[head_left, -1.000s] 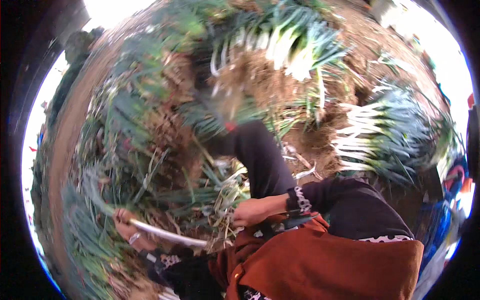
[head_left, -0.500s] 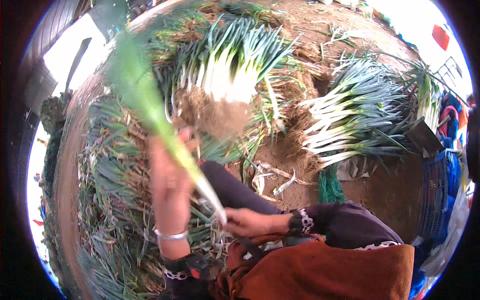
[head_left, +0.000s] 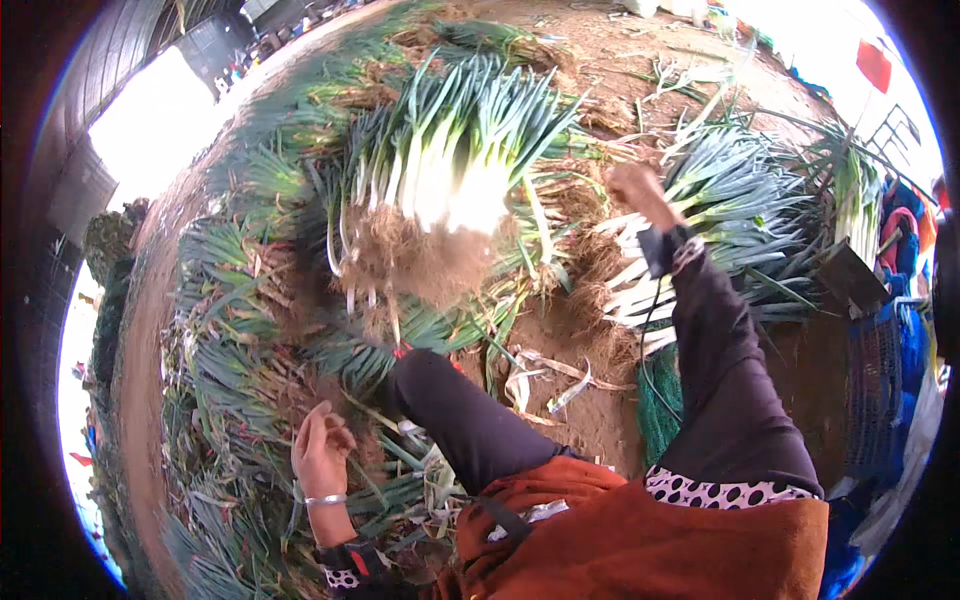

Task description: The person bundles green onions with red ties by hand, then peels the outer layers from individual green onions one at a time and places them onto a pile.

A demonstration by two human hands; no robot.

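My right hand [head_left: 640,192] is closed at the root end of the right-hand pile of green onions [head_left: 720,225]. A slim green onion [head_left: 712,104], partly blurred, runs up from it toward the far right. Low on the left, my left hand [head_left: 322,450] hangs over loose stalks with its fingers bent and apart, nothing visible in them. Ahead of my knee lies a thick bundle of green onions [head_left: 440,150], white stems and brown roots toward me, leaves pointing away.
Heaps of untidy green onions [head_left: 230,370] cover the ground on the left. Peeled-off leaves [head_left: 570,388] lie on the bare soil [head_left: 600,420]. A green net [head_left: 658,405] sits beside my right leg. Farther right stand a blue plastic crate [head_left: 868,390] and another upright bunch [head_left: 856,205].
My right hand has gone from my lap out to the right-hand pile. My left hand has dropped lower and let go of the green onion it was holding upright.
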